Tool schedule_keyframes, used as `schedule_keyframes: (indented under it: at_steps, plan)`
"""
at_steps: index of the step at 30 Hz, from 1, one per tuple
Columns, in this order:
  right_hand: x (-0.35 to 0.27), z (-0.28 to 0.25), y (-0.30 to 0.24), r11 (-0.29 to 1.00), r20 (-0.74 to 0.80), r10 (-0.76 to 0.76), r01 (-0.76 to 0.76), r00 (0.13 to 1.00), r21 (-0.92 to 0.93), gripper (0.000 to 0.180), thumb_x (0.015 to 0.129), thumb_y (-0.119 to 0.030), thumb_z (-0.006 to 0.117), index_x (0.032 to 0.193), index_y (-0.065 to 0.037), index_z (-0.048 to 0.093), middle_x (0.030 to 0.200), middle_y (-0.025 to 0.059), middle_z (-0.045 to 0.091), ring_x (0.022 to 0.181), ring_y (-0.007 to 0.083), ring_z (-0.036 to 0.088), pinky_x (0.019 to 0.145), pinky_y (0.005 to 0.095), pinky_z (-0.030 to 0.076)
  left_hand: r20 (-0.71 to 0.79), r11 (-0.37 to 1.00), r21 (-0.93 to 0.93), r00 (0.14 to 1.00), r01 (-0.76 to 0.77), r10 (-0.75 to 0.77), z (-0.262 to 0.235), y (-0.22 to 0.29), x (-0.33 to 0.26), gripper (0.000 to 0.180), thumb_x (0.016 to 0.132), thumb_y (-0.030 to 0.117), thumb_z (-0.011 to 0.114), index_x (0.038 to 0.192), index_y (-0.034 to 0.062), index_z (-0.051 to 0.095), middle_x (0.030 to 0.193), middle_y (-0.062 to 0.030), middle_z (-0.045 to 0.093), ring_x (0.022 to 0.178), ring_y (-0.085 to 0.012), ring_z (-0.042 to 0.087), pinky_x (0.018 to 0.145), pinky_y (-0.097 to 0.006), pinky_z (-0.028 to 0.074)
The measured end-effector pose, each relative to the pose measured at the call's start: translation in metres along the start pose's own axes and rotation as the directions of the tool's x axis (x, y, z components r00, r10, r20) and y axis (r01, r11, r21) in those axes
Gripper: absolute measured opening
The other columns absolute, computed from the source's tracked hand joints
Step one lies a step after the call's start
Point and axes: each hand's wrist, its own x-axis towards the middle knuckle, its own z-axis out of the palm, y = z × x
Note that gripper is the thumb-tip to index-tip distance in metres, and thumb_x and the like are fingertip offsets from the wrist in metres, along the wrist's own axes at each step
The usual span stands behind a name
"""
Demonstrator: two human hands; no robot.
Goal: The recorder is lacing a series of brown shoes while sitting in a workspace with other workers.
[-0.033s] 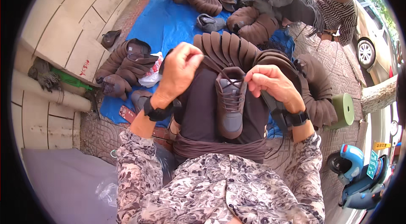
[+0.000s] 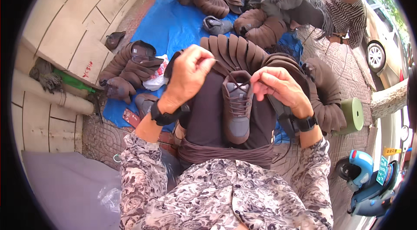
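Note:
A brown and grey lace-up shoe rests on my lap between my thighs, toe toward me. Its dark laces are threaded up the front. My left hand, closed in a pinch above and left of the collar, holds a shoelace stretched up from the top eyelets. At the collar's right side, my right hand pinches the other lace end, mostly hidden by the fingers. Both wrists carry black bands. Just beyond my knees curves a nested row of brown shoe uppers.
More brown uppers lie piled on a blue tarp. A single dark shoe sits on the tarp. A green roll stands at the right, with a blue scooter nearer. Another person sits at the far right. A tiled wall bounds the left.
My left hand has shifted slightly right and down, and its lace now shows less clearly. The right hand has tilted a little, still at the shoe's collar.

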Motion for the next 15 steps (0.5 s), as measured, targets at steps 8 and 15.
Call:
schedule_keyframes:
  at_steps: [8, 15]
  plan:
    - [0.028, 0.025, 0.002, 0.845, -0.152, -0.414, 0.317, 0.898, -0.432, 0.012, 0.087, -0.009, 0.061, 0.093, 0.0, 0.066, 0.075, -0.0006, 0.056, 0.061, 0.0052, 0.05, 0.054, 0.0191, 0.04, 0.014, 0.987, -0.003, 0.987, -0.158, 0.158, 0.01, 0.014, -0.003, 0.006, 0.08, 0.003, 0.065, 0.084, 0.0014, 0.061, 0.079, -0.004, 0.056, 0.072, -0.0128, 0.055, 0.06, -0.023, 0.045]
    - [0.039, 0.045, 0.005, 0.783, -0.09, -0.431, 0.322, 0.898, -0.532, 0.015, 0.082, -0.004, 0.066, 0.096, 0.001, 0.066, 0.074, 0.0004, 0.053, 0.062, 0.0057, 0.05, 0.054, 0.0213, 0.041, -0.044, 0.946, 0.131, 0.951, -0.297, 0.305, 0.01, 0.018, -0.002, 0.008, 0.075, 0.0, 0.067, 0.081, 0.0009, 0.061, 0.078, -0.0071, 0.058, 0.071, -0.0197, 0.056, 0.06, -0.029, 0.045]
